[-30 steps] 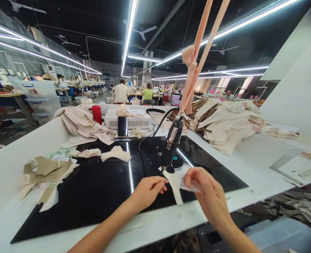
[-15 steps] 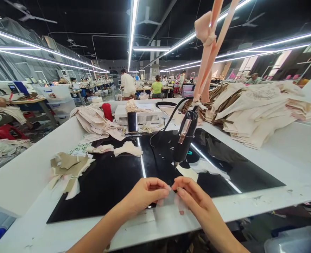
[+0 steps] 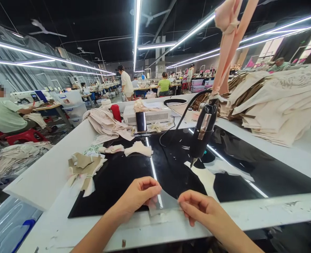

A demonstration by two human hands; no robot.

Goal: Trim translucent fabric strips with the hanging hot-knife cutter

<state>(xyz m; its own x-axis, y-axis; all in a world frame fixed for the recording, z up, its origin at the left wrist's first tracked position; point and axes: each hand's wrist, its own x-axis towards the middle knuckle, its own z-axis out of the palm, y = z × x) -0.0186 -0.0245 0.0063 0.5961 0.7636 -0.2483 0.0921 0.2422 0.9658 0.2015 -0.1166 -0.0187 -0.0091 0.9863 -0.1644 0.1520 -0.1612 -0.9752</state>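
A thin see-through sheet (image 3: 168, 203) is stretched between my hands at the front edge of the black glossy board (image 3: 110, 189). My left hand (image 3: 141, 195) pinches its upper left corner between thumb and fingers. At the other end my right hand (image 3: 200, 207) pinches the right corner. Just beyond the right hand lies a cream cut fabric piece (image 3: 207, 177). Over that piece's far end hangs a black hand-held tool (image 3: 203, 131) with a pointed tip, tied to peach fabric strips (image 3: 225, 52). Whether the sheet is film or sheer cloth, I cannot tell.
A white box-shaped unit (image 3: 151, 116) with a phone (image 3: 141, 121) leaning on it stands at the back. Fabric pieces lie at left (image 3: 85, 167) and in a tall stack (image 3: 279, 105) at right. The tool's black cable (image 3: 182, 119) loops across the board. A seated co-worker (image 3: 6, 112) is at far left.
My hands have moved apart, spreading the sheet between them; the right hand went right and slightly down. The camera view has turned a little left, so the table appears shifted right.
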